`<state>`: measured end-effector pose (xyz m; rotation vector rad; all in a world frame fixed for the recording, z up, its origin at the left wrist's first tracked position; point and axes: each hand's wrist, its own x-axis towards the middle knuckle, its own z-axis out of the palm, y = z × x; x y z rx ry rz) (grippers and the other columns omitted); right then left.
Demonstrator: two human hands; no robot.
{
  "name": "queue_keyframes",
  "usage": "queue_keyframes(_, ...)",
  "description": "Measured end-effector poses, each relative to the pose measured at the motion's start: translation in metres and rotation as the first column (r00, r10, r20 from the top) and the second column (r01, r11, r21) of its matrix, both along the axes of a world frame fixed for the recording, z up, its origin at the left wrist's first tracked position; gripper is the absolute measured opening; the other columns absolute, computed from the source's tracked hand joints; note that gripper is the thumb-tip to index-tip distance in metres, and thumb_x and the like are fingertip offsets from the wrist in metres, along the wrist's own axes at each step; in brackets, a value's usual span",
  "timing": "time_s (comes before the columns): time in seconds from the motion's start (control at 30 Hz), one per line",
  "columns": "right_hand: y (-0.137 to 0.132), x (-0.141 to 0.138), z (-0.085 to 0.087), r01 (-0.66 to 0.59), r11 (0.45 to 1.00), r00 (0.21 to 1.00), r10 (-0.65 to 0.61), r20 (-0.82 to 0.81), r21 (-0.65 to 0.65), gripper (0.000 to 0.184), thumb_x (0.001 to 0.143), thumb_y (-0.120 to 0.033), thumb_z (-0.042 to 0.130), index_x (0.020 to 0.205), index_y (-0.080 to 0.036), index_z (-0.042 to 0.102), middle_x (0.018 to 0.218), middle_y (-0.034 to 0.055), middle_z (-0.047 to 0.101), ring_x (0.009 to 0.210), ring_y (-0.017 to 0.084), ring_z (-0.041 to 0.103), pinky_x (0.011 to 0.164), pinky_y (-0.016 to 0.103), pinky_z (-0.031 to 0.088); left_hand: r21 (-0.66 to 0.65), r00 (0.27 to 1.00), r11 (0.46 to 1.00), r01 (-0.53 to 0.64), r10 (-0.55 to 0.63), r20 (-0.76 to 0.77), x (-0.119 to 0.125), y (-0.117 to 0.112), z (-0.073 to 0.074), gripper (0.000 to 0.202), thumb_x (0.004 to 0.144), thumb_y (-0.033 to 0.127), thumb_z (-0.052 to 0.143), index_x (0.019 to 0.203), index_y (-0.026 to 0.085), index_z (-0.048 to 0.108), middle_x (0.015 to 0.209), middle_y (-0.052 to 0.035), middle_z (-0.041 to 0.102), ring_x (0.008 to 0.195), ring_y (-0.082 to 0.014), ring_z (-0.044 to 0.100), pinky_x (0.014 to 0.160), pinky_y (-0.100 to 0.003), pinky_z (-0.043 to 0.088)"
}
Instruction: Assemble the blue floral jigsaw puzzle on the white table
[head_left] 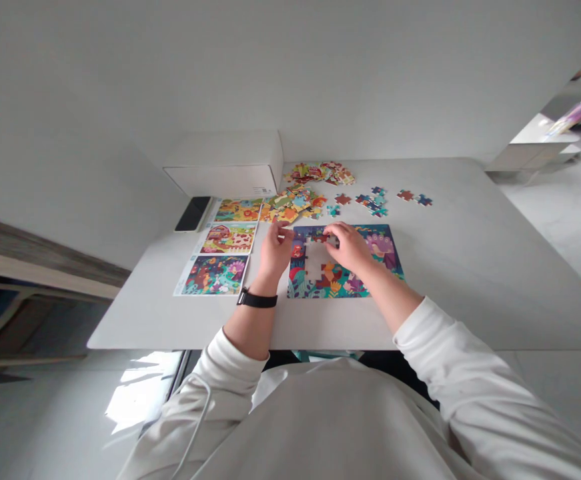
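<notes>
Your part-built jigsaw puzzle [343, 283] sits centre frame, gap in its middle, on the white table [470, 267]. Right hand [350, 247] pinches a dark red piece [321, 237] at the gap's top edge. Left hand [276, 252] sits fingers-together at the puzzle's left edge; can't tell if it holds anything. Upper middle: two heaps of loose pieces [290, 203], more scattered pieces [371, 200] right of them. Left: three picture cards [219, 247], one phone [193, 213], one white box [225, 163]. White wall [120, 87] at top, pale floor [560, 220] right.

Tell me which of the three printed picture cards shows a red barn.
The middle card, between the yellow card and the dark floral card; its red barn stands out on pale ground.
</notes>
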<state>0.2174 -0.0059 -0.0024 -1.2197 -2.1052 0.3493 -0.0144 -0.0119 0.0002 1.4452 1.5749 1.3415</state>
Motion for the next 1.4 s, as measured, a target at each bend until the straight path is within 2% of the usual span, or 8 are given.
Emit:
queue_keyframes(0.1, 0.002, 0.001, -0.003, 0.026, 1.000, 0.999, -0.026, 0.037, -0.002, 0.026, 0.094, -0.013, 0.069, 0.116, -0.023, 0.075, 0.122, 0.0124, 0.077, 0.119, 0.033, 0.070, 0.108, 0.048, 0.054, 0.075, 0.992, 0.996, -0.056, 0.064, -0.106, -0.008, 0.002, 0.003, 0.026, 0.097, 0.022, 0.062, 0.122, 0.020, 0.067, 0.106, -0.0067, 0.076, 0.084, -0.0165, 0.068, 0.077, -0.028, 0.055)
queue_keyframes(0.2, 0.001, -0.002, -0.006, 0.003, 1.000, 0.996, -0.001, 0.084, -0.018, 0.026, 0.094, -0.013, 0.069, 0.115, -0.025, 0.078, 0.124, 0.0114, 0.078, 0.120, 0.032, 0.070, 0.108, 0.048, 0.054, 0.086, 0.965, 0.996, -0.002, 0.025, -0.261, -0.010, 0.000, 0.002, 0.031, 0.094, 0.015, 0.063, 0.125, 0.021, 0.066, 0.117, -0.0102, 0.075, 0.100, -0.0217, 0.070, 0.093, -0.036, 0.057)
queue_keyframes(0.33, 0.000, -0.009, -0.007, -0.017, 0.999, 0.986, 0.021, 0.164, -0.030, 0.023, 0.097, -0.016, 0.070, 0.116, -0.024, 0.081, 0.128, 0.0113, 0.079, 0.120, 0.033, 0.070, 0.110, 0.049, 0.053, 0.039, 0.858, 0.994, 0.103, -0.069, -0.509, -0.006, -0.008, -0.001, 0.045, 0.087, 0.009, 0.064, 0.131, 0.021, 0.065, 0.134, -0.0156, 0.071, 0.126, -0.0312, 0.067, 0.114, -0.048, 0.052)
queue_keyframes(0.47, 0.000, -0.014, -0.007, -0.016, 0.999, 0.975, 0.026, 0.219, -0.047, 0.021, 0.100, -0.021, 0.070, 0.116, -0.023, 0.083, 0.128, 0.0112, 0.079, 0.119, 0.032, 0.070, 0.109, 0.049, 0.053, -0.057, 0.744, 0.986, 0.159, -0.158, -0.649, -0.002, -0.013, -0.005, 0.049, 0.088, 0.009, 0.062, 0.135, 0.020, 0.065, 0.138, -0.0185, 0.070, 0.132, -0.0369, 0.065, 0.118, -0.053, 0.050)
queue_keyframes(0.77, 0.004, -0.014, -0.013, -0.015, 1.000, 0.978, 0.019, 0.209, -0.023, 0.026, 0.098, -0.017, 0.069, 0.119, -0.024, 0.083, 0.130, 0.0099, 0.080, 0.121, 0.033, 0.068, 0.111, 0.051, 0.052, -0.101, 0.675, 0.975, 0.197, -0.210, -0.707, 0.001, -0.014, -0.011, 0.051, 0.090, 0.013, 0.061, 0.140, 0.021, 0.067, 0.137, -0.0159, 0.073, 0.132, -0.0354, 0.066, 0.117, -0.051, 0.050)
queue_keyframes(1.0, 0.004, -0.014, -0.016, -0.019, 1.000, 0.975, 0.019, 0.222, -0.003, 0.029, 0.095, -0.016, 0.071, 0.118, -0.025, 0.085, 0.132, 0.0092, 0.080, 0.119, 0.033, 0.069, 0.110, 0.052, 0.053, -0.100, 0.672, 0.975, 0.196, -0.208, -0.710, 0.002, -0.015, -0.013, 0.049, 0.091, 0.012, 0.061, 0.137, 0.024, 0.071, 0.141, -0.0153, 0.072, 0.132, -0.0355, 0.066, 0.118, -0.052, 0.050)
queue_keyframes(1.4, 0.002, -0.014, -0.015, -0.001, 1.000, 0.969, 0.006, 0.249, -0.020, 0.030, 0.097, -0.016, 0.069, 0.119, -0.027, 0.086, 0.134, 0.0094, 0.077, 0.124, 0.033, 0.067, 0.112, 0.050, 0.052, -0.130, 0.666, 0.971, 0.200, -0.232, -0.709, 0.004, -0.017, -0.009, 0.043, 0.093, 0.020, 0.065, 0.133, 0.029, 0.080, 0.146, -0.0126, 0.070, 0.134, -0.0353, 0.065, 0.120, -0.052, 0.049)
